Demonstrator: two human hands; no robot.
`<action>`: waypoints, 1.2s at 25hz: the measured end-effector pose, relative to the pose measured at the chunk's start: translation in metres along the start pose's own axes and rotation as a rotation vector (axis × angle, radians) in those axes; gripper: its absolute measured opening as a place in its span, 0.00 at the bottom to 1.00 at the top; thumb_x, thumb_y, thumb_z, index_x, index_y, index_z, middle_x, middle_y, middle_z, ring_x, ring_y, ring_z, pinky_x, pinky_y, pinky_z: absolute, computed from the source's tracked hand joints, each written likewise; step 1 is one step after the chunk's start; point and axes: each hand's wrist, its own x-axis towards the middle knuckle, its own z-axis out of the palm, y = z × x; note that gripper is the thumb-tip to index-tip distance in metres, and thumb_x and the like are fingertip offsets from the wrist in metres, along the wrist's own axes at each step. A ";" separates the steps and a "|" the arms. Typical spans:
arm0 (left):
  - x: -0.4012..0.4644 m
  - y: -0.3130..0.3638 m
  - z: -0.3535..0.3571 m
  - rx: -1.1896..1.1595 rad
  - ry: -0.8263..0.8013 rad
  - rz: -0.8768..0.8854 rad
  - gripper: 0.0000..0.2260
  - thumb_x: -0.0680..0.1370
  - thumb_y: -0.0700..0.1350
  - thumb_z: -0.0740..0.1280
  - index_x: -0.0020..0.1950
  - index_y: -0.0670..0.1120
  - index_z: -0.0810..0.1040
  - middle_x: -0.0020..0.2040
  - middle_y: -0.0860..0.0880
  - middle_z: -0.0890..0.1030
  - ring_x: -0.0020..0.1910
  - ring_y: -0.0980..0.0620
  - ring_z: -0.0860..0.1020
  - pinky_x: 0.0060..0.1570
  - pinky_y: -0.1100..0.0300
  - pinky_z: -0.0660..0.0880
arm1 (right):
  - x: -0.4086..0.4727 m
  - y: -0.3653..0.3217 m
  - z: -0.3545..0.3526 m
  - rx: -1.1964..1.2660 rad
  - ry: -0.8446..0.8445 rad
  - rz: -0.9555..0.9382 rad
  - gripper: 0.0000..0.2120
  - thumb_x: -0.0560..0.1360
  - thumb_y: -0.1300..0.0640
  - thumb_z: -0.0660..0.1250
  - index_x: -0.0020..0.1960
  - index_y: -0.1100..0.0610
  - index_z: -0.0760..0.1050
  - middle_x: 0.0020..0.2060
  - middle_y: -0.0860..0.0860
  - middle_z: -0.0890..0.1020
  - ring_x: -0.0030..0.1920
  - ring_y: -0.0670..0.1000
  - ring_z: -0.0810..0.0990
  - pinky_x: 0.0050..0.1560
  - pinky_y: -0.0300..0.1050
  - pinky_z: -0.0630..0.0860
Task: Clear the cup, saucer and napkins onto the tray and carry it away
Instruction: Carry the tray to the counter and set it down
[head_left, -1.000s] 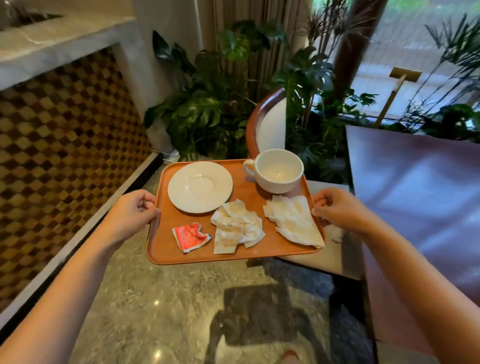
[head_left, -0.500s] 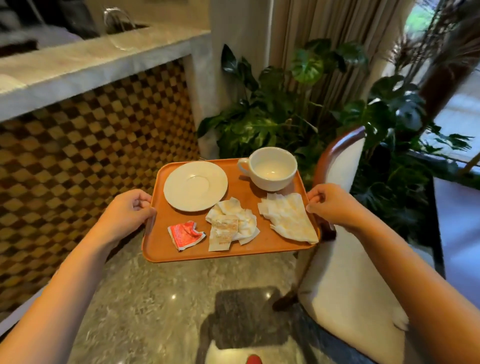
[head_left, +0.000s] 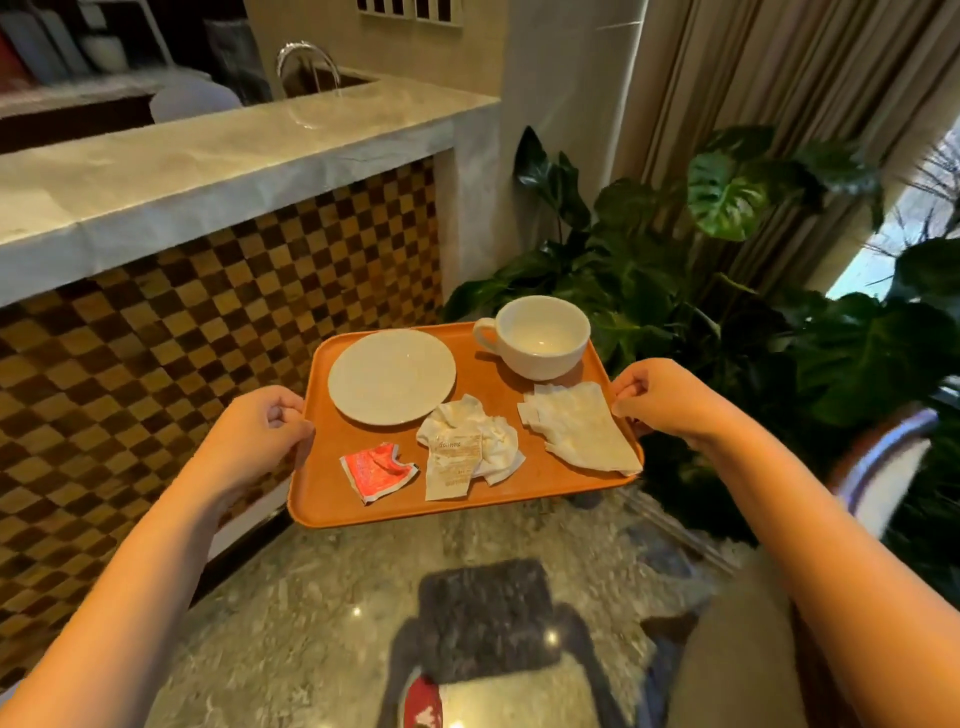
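Both hands are clamped on the tray, one per short side. The left hand (head_left: 260, 431) is curled shut around the left rim, fingers tucked under and thumb on top, and the right hand (head_left: 662, 397) does the same on the right rim, thumb pinching just above the edge. The tray (head_left: 498, 493) is orange plastic, held up in the air over a polished stone floor (head_left: 322, 613), roughly level, maybe tipped a hair toward the person.

Everything from the task is already on it. The saucer (head_left: 392, 376) sits far left, the cup (head_left: 540, 335) far right with its handle pointing toward the saucer, looks empty apart from a bit of residue at the bottom. A flat napkin (head_left: 579, 434) lies near the right hand, its corner hanging just over the rim. A crumpled napkin (head_left: 488, 441) sits mid-tray with a torn paper sachet (head_left: 452, 462) lying on it, and a ripped red packet (head_left: 376, 470) is beside that.

So I'd say the loading part is done and this is the carry-away step. A marble-topped bench (head_left: 208, 171) with a checkered front is ahead on the left, with a tap behind it, and big leafy plants (head_left: 701, 249) are on the right. The next move mostly needs the tray kept flat, since the cup is loose and off its saucer and could slide, and that overhanging napkin could flutter off if the walk gets quick.
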 end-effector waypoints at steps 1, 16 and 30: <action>0.023 0.001 -0.005 0.001 0.004 -0.001 0.06 0.74 0.38 0.66 0.41 0.49 0.77 0.34 0.51 0.83 0.37 0.53 0.80 0.35 0.60 0.72 | 0.020 -0.011 0.000 -0.001 -0.003 0.006 0.06 0.72 0.68 0.65 0.43 0.61 0.80 0.40 0.57 0.83 0.41 0.53 0.82 0.40 0.44 0.81; 0.315 0.040 -0.027 -0.068 0.149 -0.076 0.03 0.74 0.38 0.67 0.42 0.46 0.77 0.35 0.47 0.83 0.37 0.51 0.81 0.34 0.59 0.73 | 0.351 -0.146 -0.041 -0.039 -0.087 -0.125 0.08 0.72 0.67 0.66 0.38 0.57 0.77 0.39 0.54 0.81 0.41 0.51 0.80 0.37 0.40 0.78; 0.569 0.075 -0.081 -0.138 0.338 -0.110 0.06 0.74 0.34 0.66 0.38 0.43 0.75 0.32 0.43 0.79 0.33 0.48 0.77 0.32 0.57 0.71 | 0.642 -0.316 -0.081 -0.048 -0.197 -0.271 0.09 0.71 0.68 0.66 0.36 0.58 0.77 0.35 0.52 0.79 0.36 0.46 0.78 0.24 0.33 0.75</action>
